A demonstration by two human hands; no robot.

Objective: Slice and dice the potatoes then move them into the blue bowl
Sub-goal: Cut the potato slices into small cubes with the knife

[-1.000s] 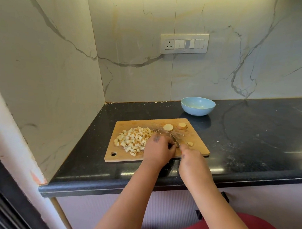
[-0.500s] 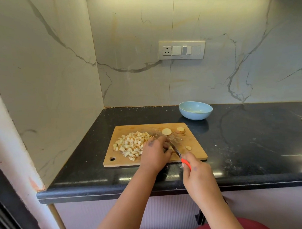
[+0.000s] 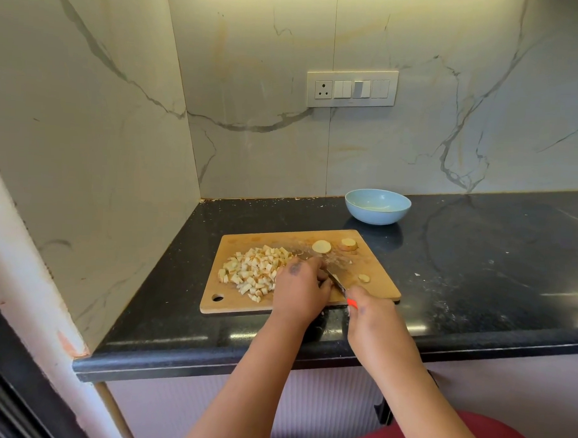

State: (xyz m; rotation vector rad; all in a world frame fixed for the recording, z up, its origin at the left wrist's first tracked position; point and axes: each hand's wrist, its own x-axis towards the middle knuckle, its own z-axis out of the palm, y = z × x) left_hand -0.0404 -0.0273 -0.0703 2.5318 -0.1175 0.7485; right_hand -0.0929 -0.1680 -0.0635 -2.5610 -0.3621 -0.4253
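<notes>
Potato dice [image 3: 254, 272] lie heaped on the left half of a wooden cutting board [image 3: 382, 281] on our black worktop [image 3: 475, 274]. Our left hand [image 3: 303, 289] rests curled over the board's middle, just right of the heap, its fingers bent down on whatever piece is under them; that piece is hidden from us. Our right hand [image 3: 371, 311] grips the orange handle of a knife [image 3: 339, 284], whose blade slants up-left across the board to the left hand's fingers. Three potato slices stay whole: a pale round [image 3: 321, 246] and a thicker skin-edged piece [image 3: 349, 244] near the far edge, and a small one [image 3: 364, 278] to the right of the blade. The blue bowl [image 3: 377, 206] stands beyond the board's far right corner, apart from it, near the marble wall [image 3: 449, 93] with its switch panel [image 3: 352, 89].
</notes>
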